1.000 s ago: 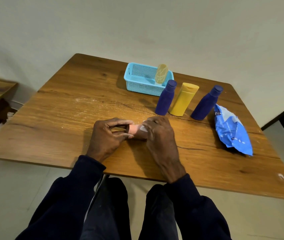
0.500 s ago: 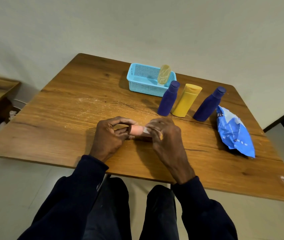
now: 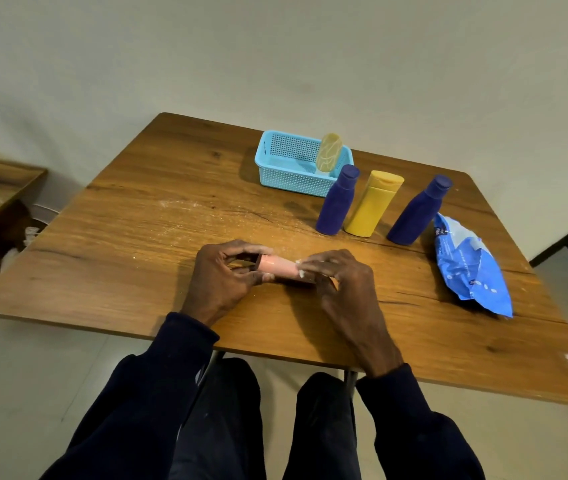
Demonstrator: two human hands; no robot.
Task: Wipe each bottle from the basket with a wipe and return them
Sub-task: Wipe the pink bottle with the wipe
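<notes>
Fingers (image 3: pixel 241 244) of the left hand (image 3: pixel 221 278) are curled. They pinch the dark cap end of the pink bottle (image 3: pixel 277 266), with the pointer finger on top and the thumb below. The fingers (image 3: pixel 320 261) of the right hand (image 3: pixel 344 284) are curled round the other end of the bottle. They press a white wipe (image 3: pixel 300 270) on it. Only a small bit of the wipe peeks out by the fingertips.

The pink bottle lies on its side between the two hands. It is low over the near middle of the wooden surface (image 3: pixel 130 244). I cannot tell if it touches the wood.

Both hands have their backs up, and the wrists are near the front edge. The arms, in dark blue sleeves (image 3: pixel 178 362), reach in from below. The person's knees show under the edge.

Farther back, three bottles stand in a row, well apart from the hands. The first purple bottle (image 3: pixel 336 206) has a yellow bottle (image 3: pixel 372 206) just beside it. The second purple bottle (image 3: pixel 417 213) stands a little way off from them.

Behind the row sits a light blue basket (image 3: pixel 275 171). A tan bottle (image 3: pixel 329 157) stands in the basket corner nearest the row.

A crinkly blue wipe pack (image 3: pixel 469 268) lies on the surface just beside the second purple bottle.
</notes>
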